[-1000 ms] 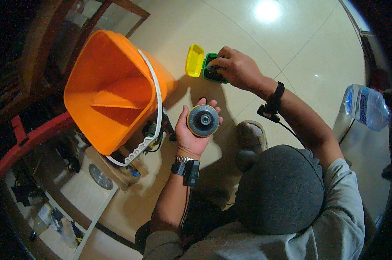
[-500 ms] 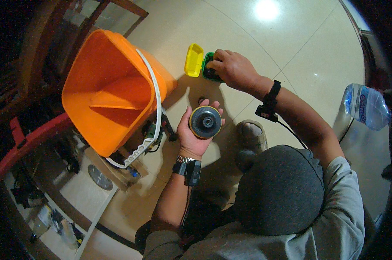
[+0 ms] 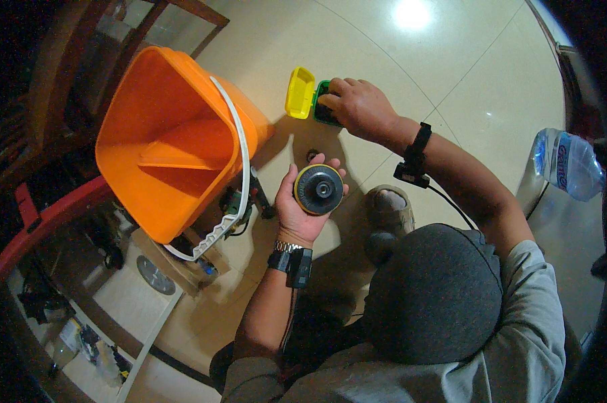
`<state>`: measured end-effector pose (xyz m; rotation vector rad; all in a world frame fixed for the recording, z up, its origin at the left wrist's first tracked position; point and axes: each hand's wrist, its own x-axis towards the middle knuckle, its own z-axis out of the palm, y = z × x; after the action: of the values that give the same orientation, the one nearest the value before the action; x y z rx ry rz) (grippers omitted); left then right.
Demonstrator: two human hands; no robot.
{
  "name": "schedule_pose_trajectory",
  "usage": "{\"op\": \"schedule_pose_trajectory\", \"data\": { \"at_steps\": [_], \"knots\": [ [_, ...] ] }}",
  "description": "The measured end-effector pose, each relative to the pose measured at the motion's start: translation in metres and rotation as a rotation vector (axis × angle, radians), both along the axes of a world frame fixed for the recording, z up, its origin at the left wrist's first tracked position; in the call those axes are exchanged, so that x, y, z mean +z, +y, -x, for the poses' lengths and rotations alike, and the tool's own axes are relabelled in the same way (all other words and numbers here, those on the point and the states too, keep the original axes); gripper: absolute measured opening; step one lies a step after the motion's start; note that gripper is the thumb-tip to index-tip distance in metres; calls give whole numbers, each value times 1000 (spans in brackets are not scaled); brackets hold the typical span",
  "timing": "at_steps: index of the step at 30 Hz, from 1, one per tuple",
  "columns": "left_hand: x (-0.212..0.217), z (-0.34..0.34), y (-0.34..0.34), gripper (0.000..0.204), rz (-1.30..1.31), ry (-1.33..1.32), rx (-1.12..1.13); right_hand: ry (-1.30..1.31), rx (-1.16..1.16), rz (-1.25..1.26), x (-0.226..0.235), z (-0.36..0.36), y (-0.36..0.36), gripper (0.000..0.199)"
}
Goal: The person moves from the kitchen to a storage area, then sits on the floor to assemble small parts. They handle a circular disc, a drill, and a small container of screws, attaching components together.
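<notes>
On my upturned left hand [image 3: 295, 218] lies a round black sanding backing pad [image 3: 310, 195] with a yellow rim and a raised metal-centred hub facing up. My fingers curl round its far edge and the thumb lies along its left side. My right hand [image 3: 366, 107] dips into a small green box [image 3: 326, 119] on the floor, its fingers bent together. The fingertips are down among dark contents, so what they pinch is hidden. The box's yellow lid [image 3: 300, 93] is hinged open to the left. A small dark ring-like thing [image 3: 312, 154] lies just beyond my left fingertips.
To the left stands a big orange bucket [image 3: 125, 151] with a white handle [image 3: 245, 168], tilted toward me. Behind it are a green power tool [image 3: 235, 201], a cardboard box [image 3: 176, 262] and a red bar [image 3: 55, 225]. A plastic water bottle [image 3: 572, 164] is at the far right.
Hardly anything differs. My right hand's fingers have shifted slightly inside the green box, while my left hand keeps the pad in the same place.
</notes>
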<state>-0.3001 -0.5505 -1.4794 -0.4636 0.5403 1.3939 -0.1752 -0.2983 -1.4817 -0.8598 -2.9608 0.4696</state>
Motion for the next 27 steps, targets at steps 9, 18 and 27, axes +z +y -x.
{"op": "schedule_pose_trajectory", "data": {
  "at_steps": [9,18,27],
  "knots": [
    [6,1,-12,66,101,26,20,129,100,-29,1,7,-1,11],
    [-1,-2,-21,64,35,-17,-9,104,108,-55,6,4,-10,24],
    [2,0,-37,64,32,-48,6,29,117,-112,11,10,-22,28]
  ]
}}
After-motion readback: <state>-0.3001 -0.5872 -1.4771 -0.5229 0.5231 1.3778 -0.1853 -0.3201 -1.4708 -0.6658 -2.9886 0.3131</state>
